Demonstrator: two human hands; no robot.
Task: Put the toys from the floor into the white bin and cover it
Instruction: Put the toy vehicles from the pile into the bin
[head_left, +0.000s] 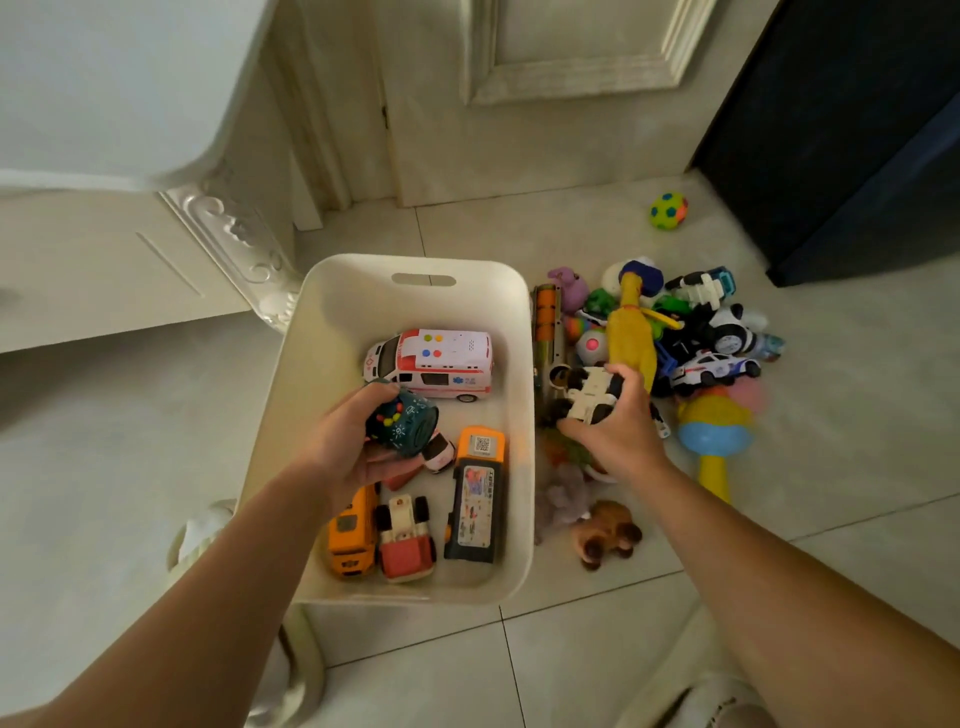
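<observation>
The white bin (337, 312) stands on the tiled floor and holds an ambulance (434, 364), a yellow bus (353, 535), a red and white car (405, 540) and an orange truck (475, 493). My left hand (348, 447) is inside the bin, shut on a dark teal round toy (402, 423). My right hand (618, 426) is just right of the bin's rim, shut on a white and black toy car (589, 392). Beside it lies the toy pile with a yellow rubber chicken (631, 332), a police car (714, 369) and a blue and yellow rattle (714, 431).
A green and yellow ball (668, 210) lies apart near the dark cabinet (857, 156) at the right. A brown plush toy (608, 532) lies by the bin's front right corner. White carved furniture (228, 234) stands left of the bin, with a door (519, 104) behind.
</observation>
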